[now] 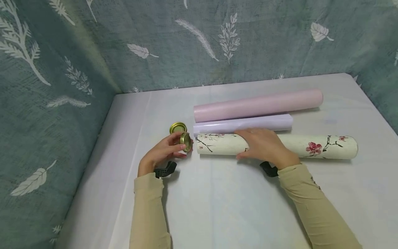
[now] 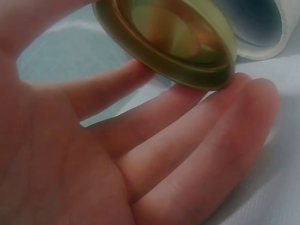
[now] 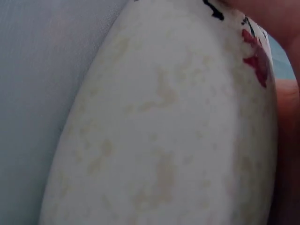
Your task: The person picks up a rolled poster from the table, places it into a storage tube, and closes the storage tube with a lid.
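Note:
My left hand (image 1: pixel 164 151) pinches a gold metal jar lid (image 1: pixel 186 142), held on edge beside the left end of a cream floral paper roll (image 1: pixel 292 144). In the left wrist view, the lid's (image 2: pixel 165 38) rimmed inside shows, with the roll's hollow end (image 2: pixel 276 28) just behind it. Over the roll's middle, my right hand (image 1: pixel 266 146) grips from above, thumb on the near side and fingers over the top. The right wrist view is filled by the roll's pale surface (image 3: pixel 159 122). Another gold lid (image 1: pixel 178 127) lies on the table behind the left hand.
Behind the floral roll lie a shiny lilac roll (image 1: pixel 245 123) and, farther back, a longer pink roll (image 1: pixel 258 104). All are on a white-covered table (image 1: pixel 214 207). Green leaf-patterned cloth (image 1: pixel 168 41) hangs along the back and sides.

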Tool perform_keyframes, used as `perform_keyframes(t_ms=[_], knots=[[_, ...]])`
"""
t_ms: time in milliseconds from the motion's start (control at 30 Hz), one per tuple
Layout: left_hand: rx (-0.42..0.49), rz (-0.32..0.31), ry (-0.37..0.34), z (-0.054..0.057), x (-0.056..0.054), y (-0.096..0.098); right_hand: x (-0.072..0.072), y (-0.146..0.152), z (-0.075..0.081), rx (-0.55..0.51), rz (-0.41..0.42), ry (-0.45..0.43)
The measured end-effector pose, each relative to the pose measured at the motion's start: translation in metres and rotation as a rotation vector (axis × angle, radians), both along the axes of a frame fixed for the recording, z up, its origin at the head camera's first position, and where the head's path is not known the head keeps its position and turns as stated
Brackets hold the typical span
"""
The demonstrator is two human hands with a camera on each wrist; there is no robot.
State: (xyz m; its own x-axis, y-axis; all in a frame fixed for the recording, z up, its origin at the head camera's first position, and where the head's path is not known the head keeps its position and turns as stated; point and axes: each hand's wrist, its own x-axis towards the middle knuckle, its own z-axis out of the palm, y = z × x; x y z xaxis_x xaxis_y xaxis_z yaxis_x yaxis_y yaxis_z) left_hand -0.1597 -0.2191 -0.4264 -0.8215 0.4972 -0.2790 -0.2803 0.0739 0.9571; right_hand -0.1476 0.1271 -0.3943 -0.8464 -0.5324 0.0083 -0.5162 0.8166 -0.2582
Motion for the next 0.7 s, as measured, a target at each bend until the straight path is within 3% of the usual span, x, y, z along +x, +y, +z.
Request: perform_keyframes(t_ms=[433, 700], knots=[[-0.001, -0.07, -0.076, -0.002, 0.001, 0.008, 0.0, 0.001, 0.005, -0.005, 0.01, -0.044], [-0.017, -0.131, -0.031, 0.003, -0.001, 0.013, 0.002, 0.004, 0.011, -0.015, 0.006, -0.068]])
